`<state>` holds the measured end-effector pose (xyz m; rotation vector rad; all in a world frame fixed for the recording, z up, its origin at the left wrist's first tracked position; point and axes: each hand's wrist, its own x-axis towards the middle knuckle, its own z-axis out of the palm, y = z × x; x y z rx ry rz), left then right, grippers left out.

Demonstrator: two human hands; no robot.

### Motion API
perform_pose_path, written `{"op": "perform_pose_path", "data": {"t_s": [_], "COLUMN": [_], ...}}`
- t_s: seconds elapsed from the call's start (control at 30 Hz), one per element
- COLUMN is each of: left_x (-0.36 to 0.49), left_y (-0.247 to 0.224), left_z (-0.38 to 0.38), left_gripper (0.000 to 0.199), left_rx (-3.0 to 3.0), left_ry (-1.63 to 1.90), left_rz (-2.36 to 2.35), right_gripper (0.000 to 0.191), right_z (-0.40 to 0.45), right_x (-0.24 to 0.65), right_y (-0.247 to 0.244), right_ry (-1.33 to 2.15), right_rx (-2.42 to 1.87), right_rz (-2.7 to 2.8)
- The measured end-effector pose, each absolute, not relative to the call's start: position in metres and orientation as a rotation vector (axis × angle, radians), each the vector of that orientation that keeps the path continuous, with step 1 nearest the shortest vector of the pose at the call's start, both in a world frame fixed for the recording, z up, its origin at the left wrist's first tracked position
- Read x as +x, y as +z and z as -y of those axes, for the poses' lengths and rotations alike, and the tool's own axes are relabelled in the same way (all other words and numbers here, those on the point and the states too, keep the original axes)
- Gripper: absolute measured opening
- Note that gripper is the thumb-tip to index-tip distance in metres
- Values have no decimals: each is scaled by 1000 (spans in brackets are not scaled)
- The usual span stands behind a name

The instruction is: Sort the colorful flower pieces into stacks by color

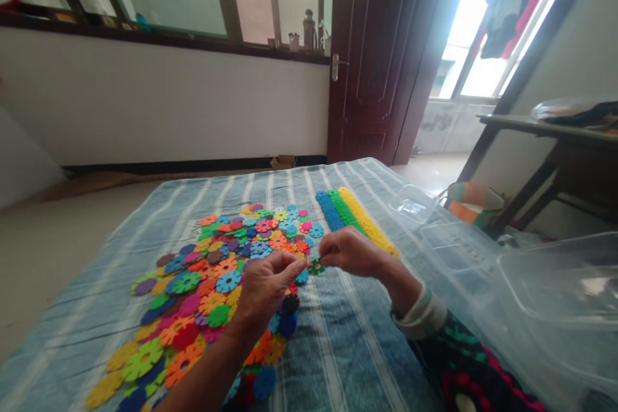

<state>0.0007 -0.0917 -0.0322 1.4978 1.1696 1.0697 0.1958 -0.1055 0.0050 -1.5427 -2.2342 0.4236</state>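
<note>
A spread of colourful notched plastic discs (227, 281) covers much of the striped cloth. My left hand (268, 283) is over its right side, thumb and fingers pinched together; whatever is between the tips is too small to make out. Facing it, my right hand (350, 251) is closed in a pinch on a dark green notched disc (316, 266), which shows between the two hands. Just beyond my right hand lie three rows of joined discs, one blue (329, 211), one green (346, 211) and one yellow (367, 219).
The discs lie on a blue striped cloth (318, 341) over a table. Clear plastic containers (555, 283) stand along the right edge. A dark red door (371, 51) and a wall with a window ledge are behind, and a side table (555, 129) is at the far right.
</note>
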Motion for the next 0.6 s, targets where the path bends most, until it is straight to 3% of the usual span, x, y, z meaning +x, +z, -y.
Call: {"op": "perform_pose_path", "data": {"t_s": [0.2,0.6], "left_x": [4,5], "left_y": [-27,-25], "left_z": [95,100], "left_gripper": [25,27], "left_rx": [1643,1759], "left_ry": [980,911], "left_rz": [-1170,-1167], "right_gripper": [11,19], "right_z": [88,85], "right_x": [260,271], "right_y": [1,-8], "right_ry": [282,201], "right_rx": [-2033,-2267], "right_rz": [2204,2199]}}
